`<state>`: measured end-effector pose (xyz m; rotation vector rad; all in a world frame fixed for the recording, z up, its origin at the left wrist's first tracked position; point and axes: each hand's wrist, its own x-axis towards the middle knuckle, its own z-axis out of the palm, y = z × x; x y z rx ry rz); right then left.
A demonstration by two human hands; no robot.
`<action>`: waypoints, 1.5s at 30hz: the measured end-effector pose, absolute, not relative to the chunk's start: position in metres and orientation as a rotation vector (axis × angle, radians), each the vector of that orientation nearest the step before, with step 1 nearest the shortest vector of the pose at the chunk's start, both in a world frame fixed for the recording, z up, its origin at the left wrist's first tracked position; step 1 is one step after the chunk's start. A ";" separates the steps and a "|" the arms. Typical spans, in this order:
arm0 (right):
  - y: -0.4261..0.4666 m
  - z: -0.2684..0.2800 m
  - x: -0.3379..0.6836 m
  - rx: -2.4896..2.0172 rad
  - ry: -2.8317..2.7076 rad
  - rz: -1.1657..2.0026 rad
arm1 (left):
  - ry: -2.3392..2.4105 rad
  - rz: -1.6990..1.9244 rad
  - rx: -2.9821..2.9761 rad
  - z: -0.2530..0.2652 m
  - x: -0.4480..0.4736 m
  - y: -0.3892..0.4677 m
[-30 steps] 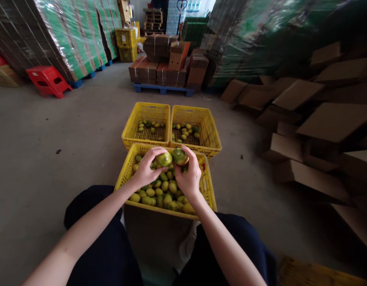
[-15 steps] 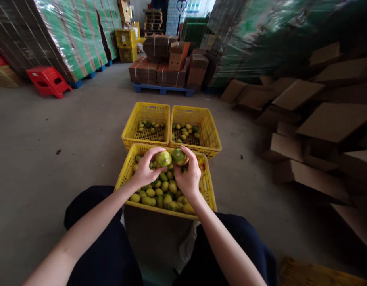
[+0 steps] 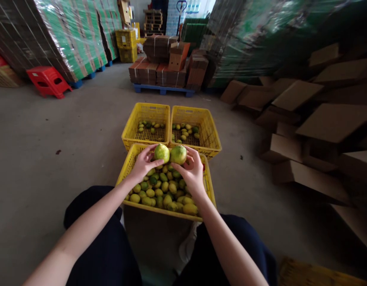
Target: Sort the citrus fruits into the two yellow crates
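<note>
Far out to the left of my grip, a red plastic stool [image 3: 49, 81] stands on the grey floor, and behind it rises a tall green-and-brown stack wrapped in clear film [image 3: 66, 37]. Closer in, just beyond my left hand [image 3: 143, 163], sits a yellow slatted plastic crate [image 3: 131, 124] with a few green and yellow fruits scattered over its bottom. My left hand is closed around a round yellow-green fruit [image 3: 162, 153], thumb across the lower front and fingers round the far side.

Straight ahead of both hands, well apart from them, bundled flat brown cardboard [image 3: 171, 76] rests on a blue pallet [image 3: 163, 89]. Directly below my grip is a nearer yellow plastic crate [image 3: 164, 212], holding a thick heap of small oval green-yellow fruits [image 3: 165, 187].

My right hand [image 3: 193, 169] grips a second round fruit, green with a yellowish tinge [image 3: 178, 154], thumb underneath and fingers behind. It sits right beside the first (so close that I cannot tell whether they touch). Just beyond my right hand is another yellow crate [image 3: 212, 128], thinly filled. Well off to the right of my grip lies a jumble of brown cardboard boxes [image 3: 293, 95].
</note>
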<state>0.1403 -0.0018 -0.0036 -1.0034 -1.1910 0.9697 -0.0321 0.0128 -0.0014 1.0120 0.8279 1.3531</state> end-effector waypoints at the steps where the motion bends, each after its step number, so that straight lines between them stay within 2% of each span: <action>1: -0.001 -0.001 0.142 -0.988 -1.150 1.044 | 0.818 1.328 0.933 -0.001 -0.033 0.014; 8: -0.002 0.008 0.144 -1.011 -0.922 1.354 | 0.763 1.197 0.596 0.001 -0.036 0.017; 16: -0.006 0.002 0.130 -1.210 -1.087 1.236 | 0.868 1.069 0.628 0.001 -0.028 0.012; 23: -0.003 0.003 0.129 -1.042 -0.709 1.535 | 0.898 0.988 0.410 0.005 -0.028 0.013; 31: 0.003 -0.006 0.125 -0.889 -0.465 1.686 | 0.923 1.130 0.359 0.002 -0.025 0.014; 36: 0.000 0.005 0.128 -0.771 -0.494 1.761 | 0.739 1.163 0.396 0.000 -0.024 0.016; 45: 0.011 -0.003 0.126 -0.557 -0.289 1.657 | 0.501 1.325 -0.017 0.002 -0.011 0.015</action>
